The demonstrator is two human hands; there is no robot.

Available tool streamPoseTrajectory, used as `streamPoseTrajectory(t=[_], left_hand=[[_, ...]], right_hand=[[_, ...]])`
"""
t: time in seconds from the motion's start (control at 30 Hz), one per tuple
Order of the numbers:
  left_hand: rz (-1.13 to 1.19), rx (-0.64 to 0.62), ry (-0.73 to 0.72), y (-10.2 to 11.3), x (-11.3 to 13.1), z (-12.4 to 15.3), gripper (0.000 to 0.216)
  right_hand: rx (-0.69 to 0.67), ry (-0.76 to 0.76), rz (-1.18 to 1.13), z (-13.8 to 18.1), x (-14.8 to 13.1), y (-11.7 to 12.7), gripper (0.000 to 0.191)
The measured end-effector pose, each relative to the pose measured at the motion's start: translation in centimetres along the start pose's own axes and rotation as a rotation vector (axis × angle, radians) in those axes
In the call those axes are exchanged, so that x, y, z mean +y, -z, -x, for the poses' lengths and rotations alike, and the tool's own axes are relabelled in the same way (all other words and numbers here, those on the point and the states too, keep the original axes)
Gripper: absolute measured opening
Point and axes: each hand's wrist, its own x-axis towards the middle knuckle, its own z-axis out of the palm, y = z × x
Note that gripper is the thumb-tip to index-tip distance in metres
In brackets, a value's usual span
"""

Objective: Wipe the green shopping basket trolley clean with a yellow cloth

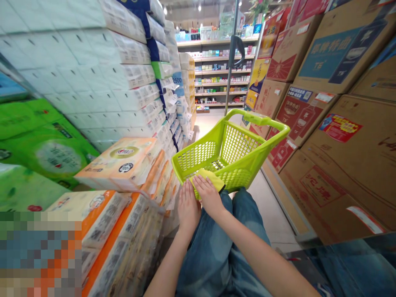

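Note:
A lime-green shopping cart (241, 165) with perforated basket walls stands in the aisle in front of my knees. My left hand (188, 206) is closed over the near left corner of its rim. Just to the right, my right hand (208, 193) presses a yellow cloth (213, 178) against the same rim, its fingers over the fabric. The cloth has a dark edge on its right side. Both thumbs and the undersides of the hands are mostly hidden.
Stacked tissue packs (123, 154) rise close on the left. Cardboard cartons (328, 156) form a wall on the right. Stocked shelves (221, 74) stand at the far end, behind a thin upright pole (229, 78). A denim-clad person (365, 264) is partly visible at lower right.

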Motion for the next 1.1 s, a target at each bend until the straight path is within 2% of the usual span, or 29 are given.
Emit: streamPoseTrajectory(t=[0.1, 0.2, 0.27, 0.33, 0.4, 0.53, 0.63, 0.7, 0.77, 0.87, 0.93, 1.0, 1.1], left_hand=[[0.031, -0.017, 0.011, 0.3, 0.1, -0.1, 0.077], [0.054, -0.016, 0.018, 0.4, 0.2, -0.1, 0.078], [0.058, -0.014, 0.017, 0.4, 0.2, -0.1, 0.079], [0.054, -0.014, 0.019, 0.3, 0.2, -0.1, 0.078], [0.045, -0.016, 0.014, 0.1, 0.1, -0.1, 0.078], [0.022, -0.001, 0.011, -0.4, -0.1, -0.1, 0.079], [0.002, 0.000, 0.004, -0.5, -0.3, -0.1, 0.078], [0.002, -0.018, -0.003, -0.4, -0.3, -0.1, 0.078], [0.014, -0.036, -0.005, -0.2, -0.3, -0.2, 0.079], [0.030, -0.040, -0.005, -0.1, -0.2, -0.4, 0.080], [0.030, -0.027, -0.004, -0.3, -0.2, -0.4, 0.081], [0.024, -0.017, -0.003, -0.5, -0.2, -0.4, 0.081], [0.012, -0.014, -0.004, -0.9, -0.3, -0.3, 0.079]], right_hand=[[-0.007, 0.009, 0.030, 0.6, 4.4, 2.0, 0.072], [0.067, -0.172, 0.089, 1.1, 9.7, 4.5, 0.080], [0.106, -0.293, 0.108, 1.0, 11.5, 5.3, 0.080], [0.129, -0.379, 0.104, 0.6, 11.0, 5.1, 0.078], [0.119, -0.391, 0.073, 0.0, 8.4, 3.9, 0.075], [0.048, -0.200, -0.031, -0.9, 1.3, 0.5, 0.067], [0.024, -0.068, -0.044, -0.8, -0.7, -0.5, 0.063], [0.009, -0.011, -0.025, -0.4, 0.5, 0.0, 0.065], [0.012, -0.005, 0.008, 0.2, 3.4, 1.2, 0.072], [0.072, -0.135, 0.066, 1.0, 8.7, 3.4, 0.082], [0.118, -0.247, 0.088, 1.2, 11.1, 4.5, 0.084], [0.148, -0.341, 0.089, 1.0, 11.5, 4.8, 0.083], [0.141, -0.376, 0.056, 0.1, 8.2, 3.5, 0.078]])
